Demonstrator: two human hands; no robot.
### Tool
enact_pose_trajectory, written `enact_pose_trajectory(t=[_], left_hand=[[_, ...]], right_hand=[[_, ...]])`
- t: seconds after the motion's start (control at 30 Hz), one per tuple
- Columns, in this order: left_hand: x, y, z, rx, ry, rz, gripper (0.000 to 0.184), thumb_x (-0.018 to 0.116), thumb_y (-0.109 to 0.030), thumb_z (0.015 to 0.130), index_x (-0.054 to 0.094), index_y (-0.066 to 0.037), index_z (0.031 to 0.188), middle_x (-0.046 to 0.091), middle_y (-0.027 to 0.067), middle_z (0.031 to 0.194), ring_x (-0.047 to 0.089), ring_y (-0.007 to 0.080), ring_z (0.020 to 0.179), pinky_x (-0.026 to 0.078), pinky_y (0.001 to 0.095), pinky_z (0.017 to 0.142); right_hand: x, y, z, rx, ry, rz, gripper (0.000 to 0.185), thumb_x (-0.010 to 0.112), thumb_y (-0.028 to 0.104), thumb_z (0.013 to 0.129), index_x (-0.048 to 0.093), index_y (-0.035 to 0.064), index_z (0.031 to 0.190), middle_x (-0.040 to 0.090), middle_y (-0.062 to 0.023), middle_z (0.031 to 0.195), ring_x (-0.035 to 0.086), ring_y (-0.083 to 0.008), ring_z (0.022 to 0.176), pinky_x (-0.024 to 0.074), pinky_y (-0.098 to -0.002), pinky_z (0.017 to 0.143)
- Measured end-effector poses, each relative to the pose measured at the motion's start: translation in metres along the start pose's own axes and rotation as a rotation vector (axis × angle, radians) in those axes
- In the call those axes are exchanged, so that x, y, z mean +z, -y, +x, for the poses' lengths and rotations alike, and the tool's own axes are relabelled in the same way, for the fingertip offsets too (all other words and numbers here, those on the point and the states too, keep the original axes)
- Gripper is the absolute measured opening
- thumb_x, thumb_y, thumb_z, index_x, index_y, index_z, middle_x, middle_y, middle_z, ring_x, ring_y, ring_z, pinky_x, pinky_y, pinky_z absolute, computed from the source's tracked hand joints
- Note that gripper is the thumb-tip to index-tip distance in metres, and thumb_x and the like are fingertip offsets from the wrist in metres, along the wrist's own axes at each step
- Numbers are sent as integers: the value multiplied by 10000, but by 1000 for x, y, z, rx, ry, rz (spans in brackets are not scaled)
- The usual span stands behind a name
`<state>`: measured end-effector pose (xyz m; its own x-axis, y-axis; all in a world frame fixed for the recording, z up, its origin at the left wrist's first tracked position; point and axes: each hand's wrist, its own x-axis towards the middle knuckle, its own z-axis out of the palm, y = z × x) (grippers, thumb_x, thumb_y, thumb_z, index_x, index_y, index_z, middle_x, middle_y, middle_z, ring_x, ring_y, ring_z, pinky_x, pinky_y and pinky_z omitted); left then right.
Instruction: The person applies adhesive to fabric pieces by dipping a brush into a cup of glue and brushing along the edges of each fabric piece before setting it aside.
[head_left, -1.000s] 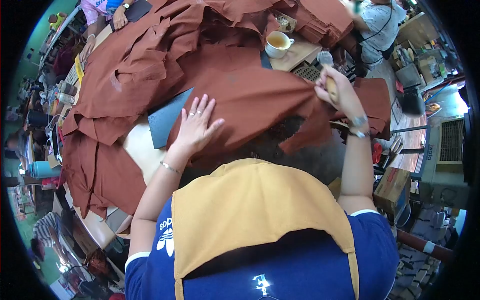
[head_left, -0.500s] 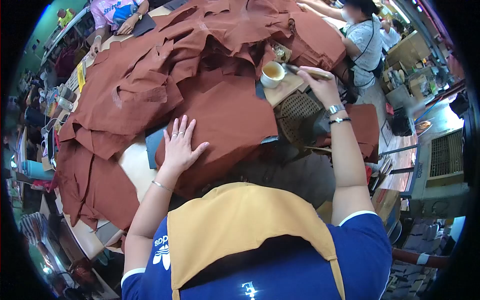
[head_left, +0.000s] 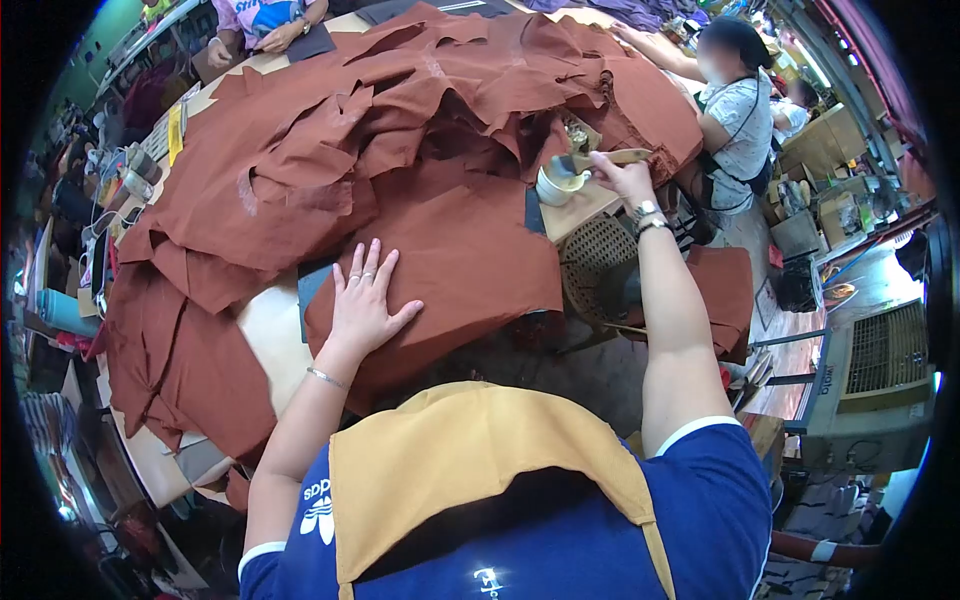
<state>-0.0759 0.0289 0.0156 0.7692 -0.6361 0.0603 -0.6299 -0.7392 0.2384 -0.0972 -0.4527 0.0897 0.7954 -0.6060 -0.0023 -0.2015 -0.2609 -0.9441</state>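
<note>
My left hand (head_left: 362, 305) lies flat with fingers spread on a reddish-brown sheet of leather or cloth (head_left: 470, 250). The sheet's near edge hangs toward me, and a dark board (head_left: 312, 295) shows beside it. My right hand (head_left: 626, 180) is closed around the wooden handle of a flat brush (head_left: 628, 157). Its bristle end is at the rim of a white cup (head_left: 560, 190) at the table's right edge; whether the bristles touch the contents I cannot tell.
A large crumpled heap of the same brown material (head_left: 290, 180) spreads across the table. A woven plastic chair (head_left: 598, 265) stands below the cup. One person (head_left: 735, 110) is at the far right, another (head_left: 270, 25) at the far left. A bag of small pieces (head_left: 578, 132) lies behind the cup.
My right hand has moved up and left, bringing the brush to the cup's rim with its handle pointing right. My left hand stays flat on the brown sheet.
</note>
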Motion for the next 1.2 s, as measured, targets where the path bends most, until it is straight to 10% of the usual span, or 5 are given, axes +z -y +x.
enact_pose_trajectory(t=[0.3,0.63,0.87,0.97,1.2], left_hand=[[-4,-12,0,30,6,-40,921,593,-709,826,388,-151,1529,209,203,1632,161,366,1521,132,617,1190],[3,-4,15,62,-14,28,930,556,-742,836,362,-170,1543,224,186,1633,183,368,1515,154,629,1183],[6,-7,23,64,-13,33,919,554,-731,846,348,-177,1551,215,179,1638,185,367,1515,164,637,1176],[3,-8,24,63,5,45,914,551,-726,852,341,-182,1555,209,175,1641,182,366,1517,168,639,1174],[9,-7,25,81,-22,37,930,528,-748,850,353,-158,1548,220,196,1633,177,371,1517,156,642,1175]], right_hand=[[-9,3,-90,-703,-84,-729,240,810,185,851,756,12,1007,767,-71,985,701,-98,825,547,-262,743],[-10,49,-241,-19,-198,475,287,741,197,922,695,25,1147,724,-74,951,705,-134,841,589,-245,696],[33,17,-281,-239,-144,-319,153,779,103,821,753,30,953,747,-74,865,710,-143,791,555,-279,727],[49,11,-281,-456,-107,-470,130,763,103,779,736,38,887,720,-147,831,709,-289,746,563,-338,716],[23,48,-279,-240,-84,-540,125,737,132,806,738,35,885,732,-141,840,727,-245,775,560,-319,719]])
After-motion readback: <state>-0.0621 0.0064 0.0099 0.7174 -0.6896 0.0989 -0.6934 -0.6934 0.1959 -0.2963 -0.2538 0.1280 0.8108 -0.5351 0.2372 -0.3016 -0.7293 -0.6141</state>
